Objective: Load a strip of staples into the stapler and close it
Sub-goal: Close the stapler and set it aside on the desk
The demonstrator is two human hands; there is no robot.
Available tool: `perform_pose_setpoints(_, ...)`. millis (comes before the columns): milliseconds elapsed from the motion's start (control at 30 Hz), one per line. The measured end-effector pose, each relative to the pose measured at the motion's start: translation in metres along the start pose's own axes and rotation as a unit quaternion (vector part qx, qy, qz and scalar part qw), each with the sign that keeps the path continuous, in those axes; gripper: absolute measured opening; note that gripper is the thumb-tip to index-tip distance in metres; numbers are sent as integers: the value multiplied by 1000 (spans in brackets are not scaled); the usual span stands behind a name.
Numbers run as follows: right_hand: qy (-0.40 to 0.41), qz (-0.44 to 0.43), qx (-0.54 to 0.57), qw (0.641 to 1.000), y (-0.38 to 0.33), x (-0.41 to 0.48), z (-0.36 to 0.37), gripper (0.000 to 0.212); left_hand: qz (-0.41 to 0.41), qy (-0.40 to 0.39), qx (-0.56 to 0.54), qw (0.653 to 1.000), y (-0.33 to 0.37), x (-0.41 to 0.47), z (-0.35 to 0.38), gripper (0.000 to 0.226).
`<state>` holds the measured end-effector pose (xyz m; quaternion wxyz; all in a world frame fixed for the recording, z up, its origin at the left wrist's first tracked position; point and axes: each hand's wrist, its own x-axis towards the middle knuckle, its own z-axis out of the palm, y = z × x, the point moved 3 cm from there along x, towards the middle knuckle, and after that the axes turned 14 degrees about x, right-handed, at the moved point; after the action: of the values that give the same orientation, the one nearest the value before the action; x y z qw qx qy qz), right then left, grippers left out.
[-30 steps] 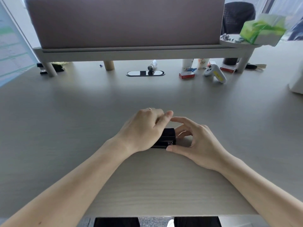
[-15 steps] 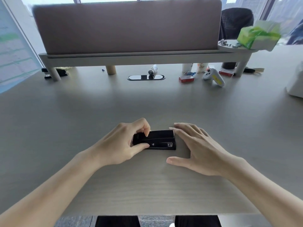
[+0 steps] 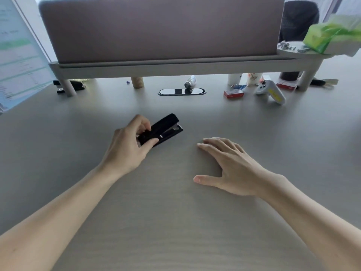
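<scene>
Near the middle of the pale wood-grain worktop (image 3: 175, 222) lies the black stapler (image 3: 163, 129), its nose angled away toward the far right and its top arm raised a little at that end, so a strip of bright metal shows between arm and base. At the stapler's near end the left hand (image 3: 129, 147) pinches it, thumb along the near side and curled fingers over the top; whether the base rests on the worktop or is lifted slightly cannot be told. To the right of the stapler and a bit nearer the person, well apart from it, the right hand (image 3: 230, 167) is spread flat with palm down, fingers loosely splayed and holding nothing. Beyond the stapler, a small red box (image 3: 233, 94) sits closed, so its contents are hidden. Right of that box lies a white controller (image 3: 270, 90) with a yellow patch. Directly beyond the stapler an oval cable port (image 3: 182, 91) is set into the surface, with a small bottle (image 3: 189, 81) lying just behind it. Farther back stands a raised shelf (image 3: 175, 65) on legs carrying a brown divider panel (image 3: 160, 28). At the shelf's right end a round tray (image 3: 298, 53) holds small metal pieces too blurred to identify, beside a green and white tissue pack (image 3: 332, 36).
</scene>
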<state>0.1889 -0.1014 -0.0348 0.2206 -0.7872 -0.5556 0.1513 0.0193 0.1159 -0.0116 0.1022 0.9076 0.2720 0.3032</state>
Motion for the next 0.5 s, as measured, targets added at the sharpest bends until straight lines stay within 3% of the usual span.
perform_pose_setpoints(500, 7, -31, -8, 999, 8, 48, 0, 99, -80, 5, 73, 994, -34, 145, 93, 31)
